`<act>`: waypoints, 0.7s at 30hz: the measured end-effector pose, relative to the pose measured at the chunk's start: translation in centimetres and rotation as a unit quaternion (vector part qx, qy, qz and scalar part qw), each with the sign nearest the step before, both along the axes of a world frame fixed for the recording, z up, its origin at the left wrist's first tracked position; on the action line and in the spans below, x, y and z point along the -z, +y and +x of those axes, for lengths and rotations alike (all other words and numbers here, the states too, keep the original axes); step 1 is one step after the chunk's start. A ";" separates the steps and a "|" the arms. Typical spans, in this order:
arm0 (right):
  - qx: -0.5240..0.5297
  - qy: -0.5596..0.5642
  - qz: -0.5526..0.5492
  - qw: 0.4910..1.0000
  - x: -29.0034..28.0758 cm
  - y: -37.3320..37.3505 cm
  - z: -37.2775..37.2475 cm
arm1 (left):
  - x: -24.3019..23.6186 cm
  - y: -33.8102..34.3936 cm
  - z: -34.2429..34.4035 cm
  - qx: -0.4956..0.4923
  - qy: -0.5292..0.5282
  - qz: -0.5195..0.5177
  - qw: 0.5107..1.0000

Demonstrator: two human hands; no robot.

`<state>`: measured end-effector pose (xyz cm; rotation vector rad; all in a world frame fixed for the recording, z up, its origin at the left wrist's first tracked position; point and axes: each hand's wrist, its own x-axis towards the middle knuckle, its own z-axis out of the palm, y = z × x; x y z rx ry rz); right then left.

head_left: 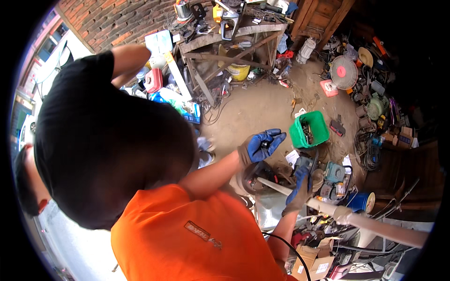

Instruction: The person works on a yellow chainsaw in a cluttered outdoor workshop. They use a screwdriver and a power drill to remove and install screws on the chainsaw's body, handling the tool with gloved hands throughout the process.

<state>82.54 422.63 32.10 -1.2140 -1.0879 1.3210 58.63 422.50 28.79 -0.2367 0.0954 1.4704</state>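
My left hand [263, 146], in a blue work glove with a grey cuff, is turned palm up and cupped round a small black rounded part [266, 144]. My right hand [299, 188], in a matching glove, is lower and further right, its fingers stretched upward. A long pale pole [365, 225] passes behind that hand; I cannot tell if they touch. Close to the right fingers is a dark grey machine part [304, 163]. A green square bucket [321, 127] with metal pieces in it stands just beyond both hands.
A person in a black shirt [93, 136] is close on my left. Ahead is a cluttered wooden workbench [229, 40]. A fan [343, 72], cables and machine parts crowd the right side. Cardboard boxes [313, 262] and a blue drum [363, 202] lie near lower right. A black cable [295, 253] hangs close by.
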 end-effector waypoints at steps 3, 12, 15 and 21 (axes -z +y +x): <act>-0.016 0.016 -0.029 0.999 0.8 0.4 -1.6 | 0.4 2.8 -0.7 0.000 0.023 0.005 1.000; 0.002 -0.015 -0.119 0.993 3.9 8.2 -13.2 | 7.3 16.4 -7.5 0.072 -0.108 0.021 0.991; -0.018 -0.017 -0.077 0.997 2.3 14.8 -20.2 | 7.6 22.0 -11.3 0.062 0.053 -0.014 0.997; -0.192 -0.360 0.024 0.913 -3.6 32.2 -36.5 | 4.1 32.5 -24.6 0.035 0.163 0.092 0.982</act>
